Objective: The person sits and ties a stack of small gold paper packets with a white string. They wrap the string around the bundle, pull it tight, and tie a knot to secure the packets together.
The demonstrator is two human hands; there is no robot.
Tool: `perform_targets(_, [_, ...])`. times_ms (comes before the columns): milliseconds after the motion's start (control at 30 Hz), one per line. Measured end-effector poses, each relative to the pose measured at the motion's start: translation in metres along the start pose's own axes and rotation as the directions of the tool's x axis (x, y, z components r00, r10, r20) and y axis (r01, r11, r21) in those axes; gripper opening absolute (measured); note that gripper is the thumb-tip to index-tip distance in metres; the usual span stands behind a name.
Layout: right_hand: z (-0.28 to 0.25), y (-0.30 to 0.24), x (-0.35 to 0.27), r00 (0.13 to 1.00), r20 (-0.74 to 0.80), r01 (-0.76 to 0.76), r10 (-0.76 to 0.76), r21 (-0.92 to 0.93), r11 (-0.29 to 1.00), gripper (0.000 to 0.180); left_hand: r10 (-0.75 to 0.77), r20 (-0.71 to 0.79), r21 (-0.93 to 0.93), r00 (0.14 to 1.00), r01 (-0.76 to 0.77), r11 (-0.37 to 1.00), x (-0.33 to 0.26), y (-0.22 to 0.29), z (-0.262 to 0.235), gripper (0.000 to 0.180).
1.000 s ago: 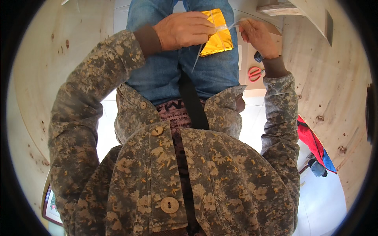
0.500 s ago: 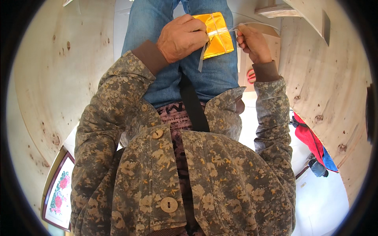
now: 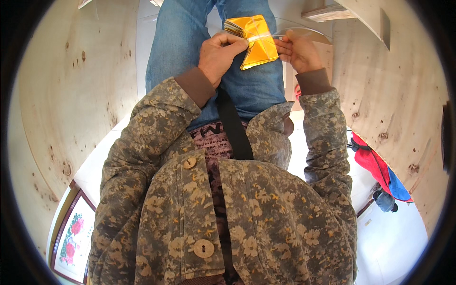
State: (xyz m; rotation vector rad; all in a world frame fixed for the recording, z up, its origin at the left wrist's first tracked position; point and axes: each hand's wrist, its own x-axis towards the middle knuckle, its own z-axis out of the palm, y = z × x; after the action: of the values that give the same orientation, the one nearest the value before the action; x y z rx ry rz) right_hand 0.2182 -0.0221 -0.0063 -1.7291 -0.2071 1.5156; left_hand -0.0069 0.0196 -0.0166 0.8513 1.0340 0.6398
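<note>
— Above the right thigh of a pair of blue jeans: gold foil bundle, flat-faced and drawn in at the middle by a clear band. Contact with the denim not clear.

— And the layers of the foil?

— Fanned out at the upper left corner, with thin edges showing; close together along the lower edge.

— State of the left hand?

— Closed in a pinch, thumb against forefinger, gripping the bundle at the left side of its waist. Foil and band too close together at the pinch to tell apart.

— And on the opposite side?

— Right hand, fingers curled and bunched just beside the right edge, gripping a loose length of the band. Exact placement of each finger partly hidden.

— Clothing of the wearer?

— Floral-patterned jacket in camouflage tones, with brown cuffs at the wrists and pale round buttons down the front. Between its front edges: pinkish printed shirt, crossed by a black strap.

— Surroundings?

— Beyond the right wrist, brown cardboard; beside the cuff, small red curved object, mostly hidden. To either side, pale wooden panels with dark knots. At lower left, dark-framed flower picture; at right, red and blue cloth, near the curved edge of the panel.
</note>
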Motion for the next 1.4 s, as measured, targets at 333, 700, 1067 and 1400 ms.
perform_targets(333, [0.003,0.004,0.012,0.999,-0.036,0.008,-0.01,-0.041,0.999,0.031,-0.328,-0.135,-0.176,0.935,0.303,0.936,-0.001,0.013,0.014,0.022])
perform_targets(700, [0.003,0.0,-0.001,0.999,0.017,0.041,-0.041,0.022,0.999,0.031,-0.317,-0.069,-0.26,0.946,0.29,0.921,0.009,0.0,0.009,0.024])
perform_targets(1067, [0.003,0.009,-0.001,0.999,0.044,0.003,-0.011,0.18,0.984,0.032,-0.281,-0.053,-0.288,0.958,0.255,0.923,0.009,0.003,0.007,0.022])
perform_targets(1400, [-0.01,0.024,0.007,0.98,0.182,0.009,-0.08,0.362,0.932,0.03,-0.284,-0.02,-0.262,0.959,0.269,0.927,0.013,0.001,0.003,0.026])
